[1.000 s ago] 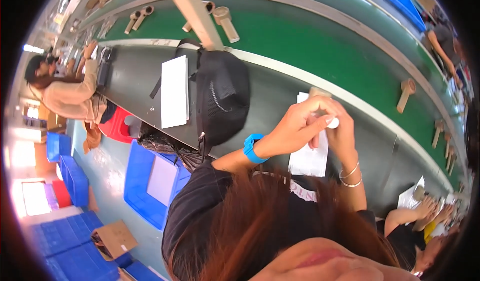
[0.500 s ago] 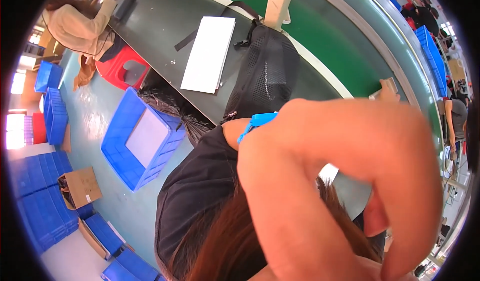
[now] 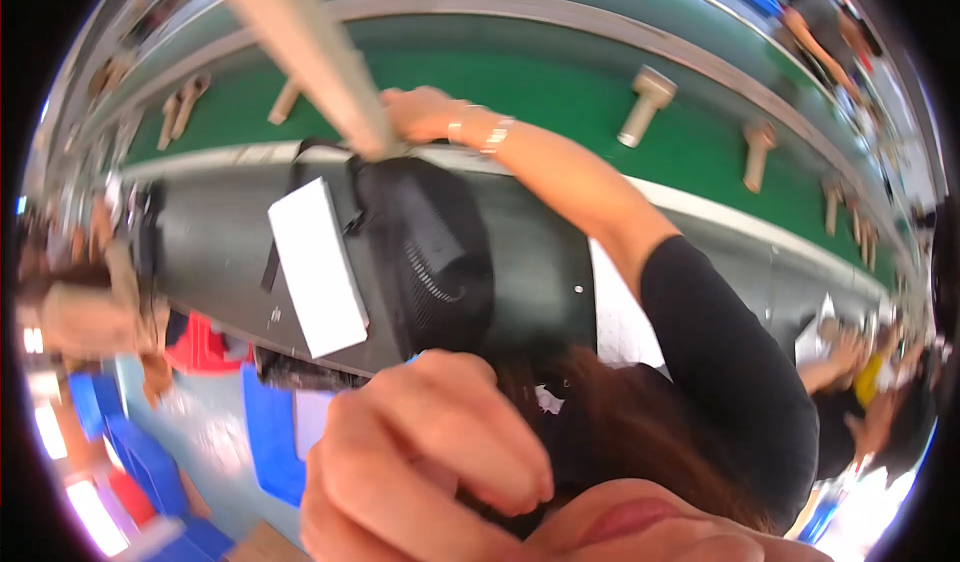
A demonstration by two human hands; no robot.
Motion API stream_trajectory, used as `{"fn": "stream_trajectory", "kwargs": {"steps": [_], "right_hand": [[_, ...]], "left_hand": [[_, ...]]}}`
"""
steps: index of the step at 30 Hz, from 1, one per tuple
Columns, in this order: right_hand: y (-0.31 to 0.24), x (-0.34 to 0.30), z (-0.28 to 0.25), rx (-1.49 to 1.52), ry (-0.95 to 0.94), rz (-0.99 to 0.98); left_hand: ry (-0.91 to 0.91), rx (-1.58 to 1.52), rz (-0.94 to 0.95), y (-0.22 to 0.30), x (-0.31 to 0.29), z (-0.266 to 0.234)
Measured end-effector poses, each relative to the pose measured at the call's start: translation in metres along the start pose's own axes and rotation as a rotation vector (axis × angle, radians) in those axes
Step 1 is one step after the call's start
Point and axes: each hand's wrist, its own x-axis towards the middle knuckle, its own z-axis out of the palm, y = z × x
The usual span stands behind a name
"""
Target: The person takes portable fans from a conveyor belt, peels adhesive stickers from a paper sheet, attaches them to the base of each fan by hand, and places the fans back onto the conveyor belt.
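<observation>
Close up at the bottom, my left hand (image 3: 430,452) is blurred, with its fingers curled in near my chin. Anything inside those fingers is hidden. My right arm, in a black short sleeve, stretches across the dark bench (image 3: 545,282) to the green belt (image 3: 560,112). At its end my right hand (image 3: 425,114), with a light bracelet on the wrist, is beside the foot of a pale post (image 3: 320,72). The post covers its fingertips. Below that hand, a black mesh bag (image 3: 435,252) rests on the bench beside a flat white box (image 3: 318,270).
Beige hair-dryer-shaped devices (image 3: 648,107) lie spaced along the belt. A white sheet (image 3: 625,312) is under my right arm. Blue crates (image 3: 270,432) and a red stool (image 3: 205,347) stand on the floor at left. Other people work at both sides.
The view has turned, so the bench now runs across the picture. My right arm has come into view, reaching to the post. My left hand appears lower and further left, still curled.
</observation>
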Motion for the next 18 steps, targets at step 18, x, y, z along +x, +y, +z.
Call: {"fn": "stream_trajectory", "kwargs": {"steps": [18], "right_hand": [[0.061, -0.202, -0.058, 0.766, 0.971, 0.421]], "left_hand": [[-0.056, -0.769, 0.403, -0.035, 0.017, -0.029]]}}
